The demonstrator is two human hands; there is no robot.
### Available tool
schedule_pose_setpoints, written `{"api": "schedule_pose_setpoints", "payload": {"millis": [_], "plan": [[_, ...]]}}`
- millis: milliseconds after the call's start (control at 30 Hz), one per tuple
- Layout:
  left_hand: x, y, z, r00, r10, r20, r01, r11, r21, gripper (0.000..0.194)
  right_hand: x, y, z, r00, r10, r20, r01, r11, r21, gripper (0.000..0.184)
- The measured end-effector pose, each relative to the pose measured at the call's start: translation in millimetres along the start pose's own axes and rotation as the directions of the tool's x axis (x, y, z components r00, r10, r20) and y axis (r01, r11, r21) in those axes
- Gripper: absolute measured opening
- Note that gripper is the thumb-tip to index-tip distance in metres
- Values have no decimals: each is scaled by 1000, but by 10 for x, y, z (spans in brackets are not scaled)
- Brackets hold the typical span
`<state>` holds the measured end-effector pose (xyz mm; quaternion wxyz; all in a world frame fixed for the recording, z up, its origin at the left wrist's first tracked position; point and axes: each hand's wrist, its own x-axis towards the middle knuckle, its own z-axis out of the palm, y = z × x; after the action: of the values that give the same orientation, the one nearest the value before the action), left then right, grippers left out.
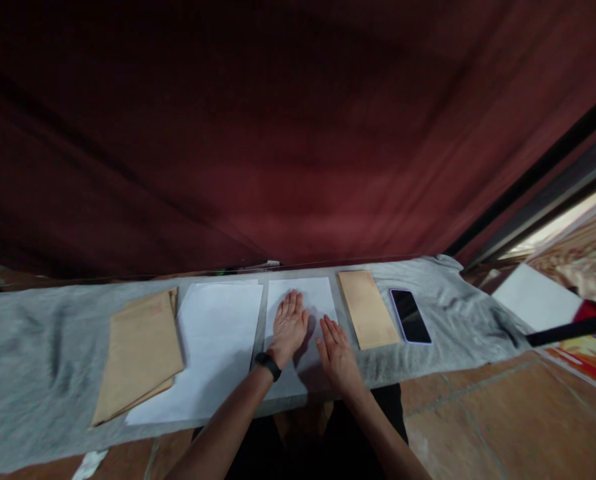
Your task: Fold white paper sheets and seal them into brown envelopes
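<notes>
My left hand (289,325) lies flat, fingers together and stretched out, on a white sheet of paper (312,297) in the middle of a grey cloth (38,360). A black band sits on that wrist. My right hand (335,350) rests flat on the same sheet, lower and to the right, fingers extended. A single brown envelope (367,308) lies just right of the sheet. A stack of white paper (213,347) lies to the left, and beyond it a pile of brown envelopes (141,350).
A dark phone (410,315) lies face up right of the single envelope. A dark red curtain (278,133) hangs behind the cloth. Terracotta floor tiles (478,420) show at the lower right, with white paper (535,297) and a black bar (573,329) further right.
</notes>
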<state>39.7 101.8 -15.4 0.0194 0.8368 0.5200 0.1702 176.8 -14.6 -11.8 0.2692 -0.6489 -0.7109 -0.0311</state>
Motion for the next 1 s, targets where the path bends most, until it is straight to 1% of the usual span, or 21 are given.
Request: {"api": "schedule_pose_setpoints", "payload": {"millis": [67,167,233,333,533,667,800,900,1000], "plan": [[125,-49,4,1000,23,4,-23,1000,0,57,282,-33,86,999,-27,21,26,999,48,52],[272,-143,43,998,46,30,-46,999,8,60,659,-67,269,999,3,45,-6,998,65,51],[319,-190,82,999,25,34,-25,999,20,61,838,-58,399,998,28,47,-31,998,59,51],[334,-214,128,1000,-2,12,1,999,33,58,1002,17,546,997,58,60,-59,998,20,51],[324,-213,125,998,-64,-21,65,997,52,57,1147,266,640,991,127,49,-121,986,-111,52],[285,-259,133,988,-144,-63,147,988,41,61,1170,374,699,988,157,-3,-156,979,-131,56],[223,-310,138,977,-182,-112,186,982,23,63,1183,414,772,982,174,-69,-182,975,-129,60],[137,-285,89,977,-170,-126,173,985,13,62,1220,412,767,976,188,-106,-200,973,-116,60],[-37,-177,10,989,-99,-112,101,995,17,59,1192,335,689,974,196,-112,-209,972,-110,59]]}}
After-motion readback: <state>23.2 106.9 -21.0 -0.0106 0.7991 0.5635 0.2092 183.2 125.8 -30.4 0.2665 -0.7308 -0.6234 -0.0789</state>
